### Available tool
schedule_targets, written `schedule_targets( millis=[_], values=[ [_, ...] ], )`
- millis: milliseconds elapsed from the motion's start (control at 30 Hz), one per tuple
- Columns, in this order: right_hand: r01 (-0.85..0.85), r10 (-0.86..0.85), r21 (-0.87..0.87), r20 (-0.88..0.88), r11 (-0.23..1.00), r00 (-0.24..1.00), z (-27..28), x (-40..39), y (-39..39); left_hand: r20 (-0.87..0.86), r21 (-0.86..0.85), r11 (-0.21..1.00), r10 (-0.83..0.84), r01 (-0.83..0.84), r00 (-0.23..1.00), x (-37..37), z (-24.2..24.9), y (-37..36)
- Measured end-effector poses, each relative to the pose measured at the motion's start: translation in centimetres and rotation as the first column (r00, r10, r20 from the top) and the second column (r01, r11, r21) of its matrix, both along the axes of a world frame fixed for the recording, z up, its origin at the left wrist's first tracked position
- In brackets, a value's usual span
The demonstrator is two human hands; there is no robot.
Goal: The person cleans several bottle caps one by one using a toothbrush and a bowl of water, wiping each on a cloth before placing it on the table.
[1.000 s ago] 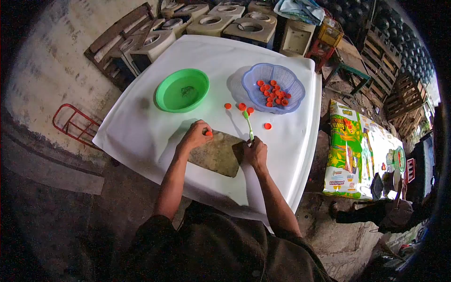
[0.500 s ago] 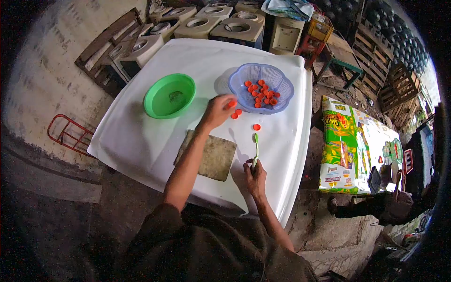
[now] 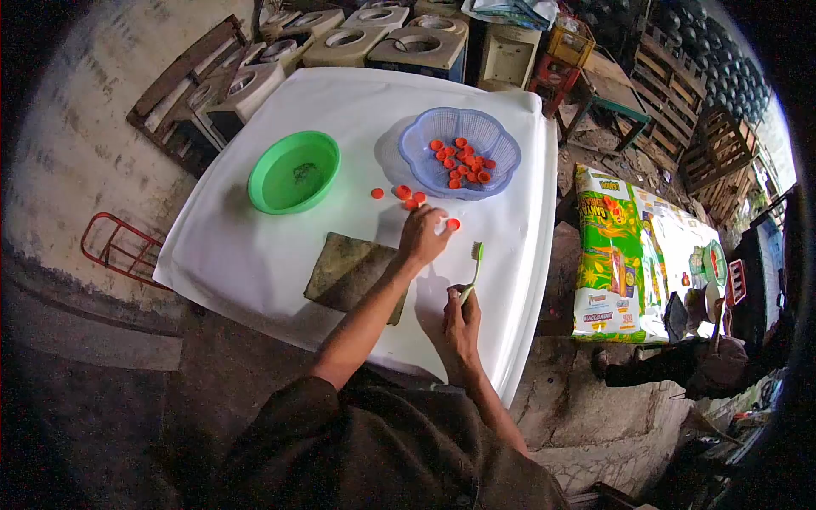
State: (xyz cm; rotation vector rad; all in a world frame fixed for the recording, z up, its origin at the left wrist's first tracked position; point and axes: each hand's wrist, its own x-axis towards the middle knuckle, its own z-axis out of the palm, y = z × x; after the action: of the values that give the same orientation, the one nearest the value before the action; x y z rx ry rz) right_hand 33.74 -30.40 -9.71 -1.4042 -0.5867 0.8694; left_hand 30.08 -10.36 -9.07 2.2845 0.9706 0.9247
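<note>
My right hand [image 3: 461, 330] grips toothbrush [image 3: 474, 275] low, presumably freeing bristles [image 3: 478, 250], one o'clock; left hand [image 3: 422, 238] at red cap [image 3: 453, 224], grasp unclear.

From your head, the camera faces forward and down over your dark shirt [image 3: 382, 455], with your left hand [image 3: 422, 240] and right hand [image 3: 461, 330] close below, the white-covered table [image 3: 357, 102] filling the middle, and water dispensers [image 3: 418, 58] farther off at the top; its wide view darkens at the corners.
</note>
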Motion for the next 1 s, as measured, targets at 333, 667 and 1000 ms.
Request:
schedule_targets(
  millis=[333,667,1000],
  values=[
    [-0.042,0.044,0.019,-0.14,0.999,0.989,-0.4,0.9,-0.1,-0.005,0.145,0.989,0.027,-0.026,1.0,2.3,-4.0,-0.2],
    [-0.114,0.107,-0.022,-0.192,0.993,0.976,5.8,0.4,3.3,0.44,-0.309,0.939,0.001,0.15,0.898,-10.6,1.8,-1.8],
    [-0.528,0.412,-0.198,0.851,0.826,0.326,12.0,-6.4,23.0,0.529,-0.602,0.754,0.13,0.263,0.838,-25.4,5.2,0.1]
  ],
)
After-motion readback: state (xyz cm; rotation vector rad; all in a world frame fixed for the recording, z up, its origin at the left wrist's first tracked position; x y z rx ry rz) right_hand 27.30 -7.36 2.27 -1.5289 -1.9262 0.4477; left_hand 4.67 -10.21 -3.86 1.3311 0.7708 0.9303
